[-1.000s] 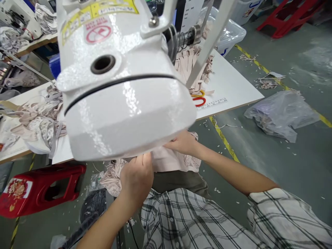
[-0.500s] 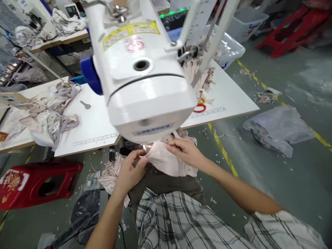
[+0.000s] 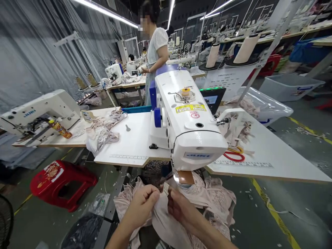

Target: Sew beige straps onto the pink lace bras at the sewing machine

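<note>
Below the head of a white sewing machine [image 3: 198, 148], both hands are at a pale pink fabric piece [image 3: 164, 221]. My left hand [image 3: 141, 207] pinches its upper left edge, thumb against the curled fingers. My right hand [image 3: 184, 209] grips the top right edge, where a small light tab [image 3: 166, 188] stands up between the hands. The piece hangs down toward the lap. Pink lace garments [image 3: 216, 197] lie under and to the right of the needle area, and more lace fabric sits to the left of my left hand.
Red scissors [image 3: 234, 156] lie on the white tabletop [image 3: 275, 152] at the right. A bundle of straps and cups [image 3: 103, 133] rests on the left table. A red stool [image 3: 62, 183] stands at lower left. Behind the machine stands a person [image 3: 157, 48]. A clear bin [image 3: 264, 103] is at back right.
The view has tilted up, bringing the person and room into sight. Both hands have drawn closer together, and the pink piece now hangs down between them instead of being spread sideways.
</note>
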Available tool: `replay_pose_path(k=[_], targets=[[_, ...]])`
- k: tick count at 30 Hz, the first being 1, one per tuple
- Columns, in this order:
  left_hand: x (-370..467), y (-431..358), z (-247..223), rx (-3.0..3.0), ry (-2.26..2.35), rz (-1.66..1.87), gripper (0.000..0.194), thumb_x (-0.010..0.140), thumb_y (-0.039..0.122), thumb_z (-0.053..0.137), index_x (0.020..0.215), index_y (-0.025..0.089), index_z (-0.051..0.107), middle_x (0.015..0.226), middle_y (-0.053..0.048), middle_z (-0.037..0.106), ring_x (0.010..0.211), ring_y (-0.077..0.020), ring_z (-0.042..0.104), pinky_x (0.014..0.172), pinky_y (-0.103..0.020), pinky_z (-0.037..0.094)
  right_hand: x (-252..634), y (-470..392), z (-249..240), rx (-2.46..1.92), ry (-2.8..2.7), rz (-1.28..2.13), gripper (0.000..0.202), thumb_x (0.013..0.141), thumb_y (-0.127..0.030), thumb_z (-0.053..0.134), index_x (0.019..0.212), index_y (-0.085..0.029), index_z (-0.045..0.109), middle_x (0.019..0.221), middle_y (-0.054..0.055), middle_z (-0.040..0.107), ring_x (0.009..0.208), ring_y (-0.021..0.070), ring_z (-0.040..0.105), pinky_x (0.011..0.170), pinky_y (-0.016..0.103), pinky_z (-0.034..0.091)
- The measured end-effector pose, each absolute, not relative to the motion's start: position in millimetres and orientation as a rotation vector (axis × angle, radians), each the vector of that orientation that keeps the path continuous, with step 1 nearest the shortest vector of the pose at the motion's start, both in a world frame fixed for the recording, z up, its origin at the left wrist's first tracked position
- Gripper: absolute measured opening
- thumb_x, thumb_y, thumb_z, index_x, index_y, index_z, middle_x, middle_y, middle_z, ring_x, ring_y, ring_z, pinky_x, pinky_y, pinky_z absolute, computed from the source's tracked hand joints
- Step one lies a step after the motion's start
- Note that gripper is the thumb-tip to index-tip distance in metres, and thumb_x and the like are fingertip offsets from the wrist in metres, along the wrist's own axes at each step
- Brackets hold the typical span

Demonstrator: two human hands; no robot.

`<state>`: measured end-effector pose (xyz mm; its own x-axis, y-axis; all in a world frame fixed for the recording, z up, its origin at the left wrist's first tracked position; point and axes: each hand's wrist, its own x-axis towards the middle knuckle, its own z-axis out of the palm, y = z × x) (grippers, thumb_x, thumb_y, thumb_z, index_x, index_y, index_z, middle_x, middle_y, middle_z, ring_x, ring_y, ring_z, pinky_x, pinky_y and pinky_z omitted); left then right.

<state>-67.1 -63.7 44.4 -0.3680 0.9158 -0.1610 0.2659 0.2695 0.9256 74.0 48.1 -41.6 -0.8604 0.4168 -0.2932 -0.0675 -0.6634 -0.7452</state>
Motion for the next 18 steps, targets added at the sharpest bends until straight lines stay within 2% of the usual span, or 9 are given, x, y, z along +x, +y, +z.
replay_pose_path(k=[2, 4, 6, 8, 10, 12, 15, 18], targets=[[-73.9, -68.8, 33.5, 1.108, 1.856, 1.007, 0.032, 0.095, 0.042, 0.046, 0.08, 0.018, 0.061, 0.078, -0.002, 0.06, 0.077, -0.0173, 0.054, 0.071, -0.027, 0.039, 62.4, 48.4, -55.1, -0.842, -0.81, 2.562, 0.033, 0.072, -0.046, 0.079, 0.089, -0.024, 0.063, 0.07, -0.003, 0.058, 0.065, 0.0122, 0.059, 0.068, 0.025, 0.054], [-78.5, -72.4, 12.2, 1.092, 2.02, 0.996, 0.029, 0.093, 0.043, 0.048, 0.086, 0.019, 0.063, 0.084, -0.004, 0.062, 0.082, -0.02, 0.056, 0.073, -0.029, 0.04, 60.5, 49.0, -67.2, -0.919, -0.817, 2.456, 0.033, 0.069, -0.041, 0.084, 0.083, -0.022, 0.061, 0.068, -0.003, 0.057, 0.064, 0.0121, 0.059, 0.068, 0.025, 0.055], [-78.8, -73.9, -16.1, 0.957, 2.185, 1.122, 0.032, 0.09, 0.049, 0.051, 0.088, 0.019, 0.061, 0.087, -0.006, 0.062, 0.087, -0.022, 0.056, 0.075, -0.031, 0.041, 64.3, 48.5, -78.1, -0.911, -1.071, 2.277, 0.033, 0.073, -0.046, 0.08, 0.086, -0.021, 0.063, 0.076, 0.001, 0.063, 0.073, 0.0163, 0.064, 0.076, 0.03, 0.057], [-72.9, -71.8, -45.2, 0.796, 2.151, 1.23, 0.043, 0.085, 0.061, 0.053, 0.079, 0.018, 0.058, 0.08, -0.005, 0.059, 0.082, -0.0217, 0.056, 0.072, -0.031, 0.043, 69.8, 46.3, -88.3, -0.868, -1.421, 2.024, 0.032, 0.082, -0.05, 0.07, 0.094, -0.02, 0.065, 0.086, 0.006, 0.067, 0.084, 0.0216, 0.067, 0.082, 0.035, 0.056], [-61.5, -66.6, -68.8, 0.728, 1.963, 1.235, 0.057, 0.081, 0.072, 0.049, 0.071, 0.017, 0.057, 0.07, -0.004, 0.057, 0.072, -0.0203, 0.057, 0.066, -0.031, 0.044, 75.2, 43.1, -97.4, -0.762, -1.772, 1.737, 0.028, 0.089, -0.047, 0.06, 0.096, -0.021, 0.066, 0.091, 0.008, 0.068, 0.089, 0.0244, 0.067, 0.08, 0.037, 0.056], [-48.7, -60.4, -83.0, 0.723, 1.858, 1.235, 0.066, 0.081, 0.079, 0.043, 0.074, 0.015, 0.061, 0.068, -0.005, 0.06, 0.069, -0.0205, 0.059, 0.062, -0.03, 0.046, 81.2, 40.7, -103.2, -0.606, -2.063, 1.465, 0.021, 0.092, -0.039, 0.055, 0.094, -0.022, 0.068, 0.098, 0.009, 0.068, 0.093, 0.0256, 0.067, 0.081, 0.038, 0.056], [-35.2, -55.0, -85.8, 0.725, 1.877, 1.319, 0.064, 0.086, 0.074, 0.041, 0.087, 0.014, 0.065, 0.082, -0.008, 0.065, 0.081, -0.022, 0.06, 0.072, -0.032, 0.048, 92.5, 42.1, -102.3, -0.458, -2.287, 1.243, 0.015, 0.09, -0.029, 0.055, 0.091, -0.024, 0.069, 0.102, 0.009, 0.068, 0.097, 0.0251, 0.066, 0.083, 0.038, 0.056], [-29.3, -55.1, -72.7, 0.796, 1.964, 1.348, 0.049, 0.091, 0.061, 0.047, 0.089, 0.016, 0.067, 0.087, -0.008, 0.067, 0.083, -0.022, 0.058, 0.079, -0.033, 0.045, 103.0, 49.8, -92.4, -0.502, -2.301, 1.19, 0.017, 0.093, -0.03, 0.053, 0.097, -0.023, 0.068, 0.093, 0.007, 0.068, 0.08, 0.0208, 0.067, 0.071, 0.034, 0.058]])
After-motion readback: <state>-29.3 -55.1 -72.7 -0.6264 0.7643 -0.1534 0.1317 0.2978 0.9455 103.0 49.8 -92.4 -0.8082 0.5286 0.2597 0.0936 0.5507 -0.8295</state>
